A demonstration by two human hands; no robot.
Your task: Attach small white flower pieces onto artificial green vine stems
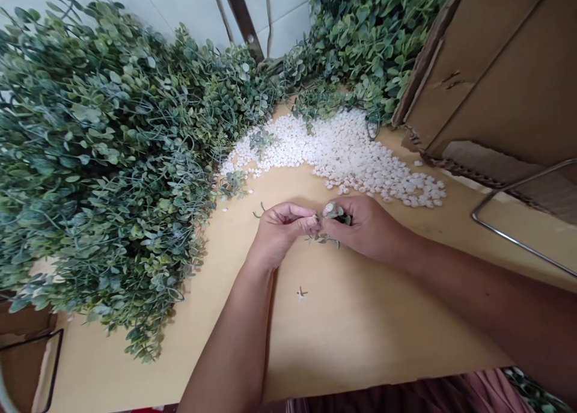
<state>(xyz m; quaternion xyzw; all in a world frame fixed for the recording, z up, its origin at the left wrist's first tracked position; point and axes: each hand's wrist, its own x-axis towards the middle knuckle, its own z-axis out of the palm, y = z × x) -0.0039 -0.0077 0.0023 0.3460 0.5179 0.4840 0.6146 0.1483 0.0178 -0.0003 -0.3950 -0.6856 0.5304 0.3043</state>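
Over the middle of the table, my two hands meet at the fingertips. My right hand (360,225) is closed around a small artificial leaf sprig (342,218), whose green leaves poke out above and below the fingers. My left hand (286,223) pinches thumb and forefinger together right beside it; what sits in that pinch is too small to tell. Just beyond the hands lies a wide heap of small white plastic pieces (311,142). A tiny loose scrap (302,293) rests on the table below them.
A large mass of artificial greenery (112,148) fills the left side of the table (342,329). More greenery (369,34) stands at the back right. A cardboard box (496,70) with a metal wire frame (505,235) borders the right. Behind rises a tiled wall (180,7).
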